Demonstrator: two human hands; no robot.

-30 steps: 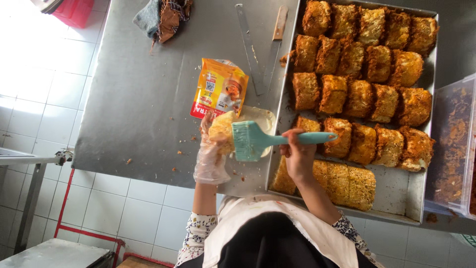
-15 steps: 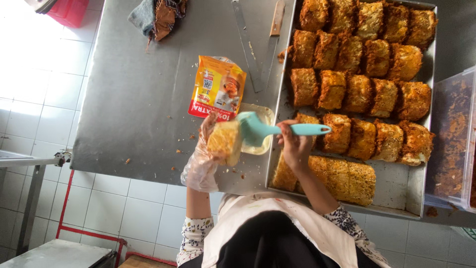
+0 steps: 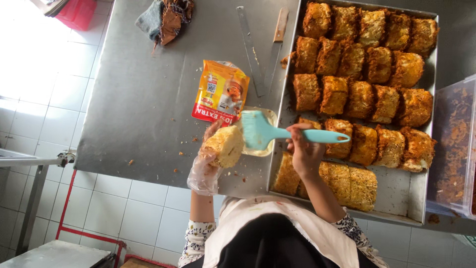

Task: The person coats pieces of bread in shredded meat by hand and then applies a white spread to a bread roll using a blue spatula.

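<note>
My left hand (image 3: 206, 166), in a clear plastic glove, holds a pale round piece of cake roll (image 3: 225, 145) above the steel table's near edge. My right hand (image 3: 303, 151) grips the handle of a turquoise silicone brush (image 3: 277, 133). The brush head lies over a small shallow bowl of pale cream (image 3: 265, 149), just right of the cake piece. A large metal tray (image 3: 396, 191) to the right carries several rows of brown, floss-coated rolls (image 3: 362, 64) and a few seeded, paler rolls (image 3: 347, 181) near my right wrist.
An orange and red sauce pouch (image 3: 221, 93) lies on the steel table (image 3: 144, 109) behind the bowl. A long knife (image 3: 276, 42) and a metal ruler (image 3: 249, 47) lie beside the tray. A crumpled cloth (image 3: 166, 17) sits at the far edge. A clear tub of brown floss (image 3: 453, 149) stands at right.
The brush has swung from pointing toward the cake piece to resting over the cream bowl. My left hand has tilted the cake piece a little lower and to the left.
</note>
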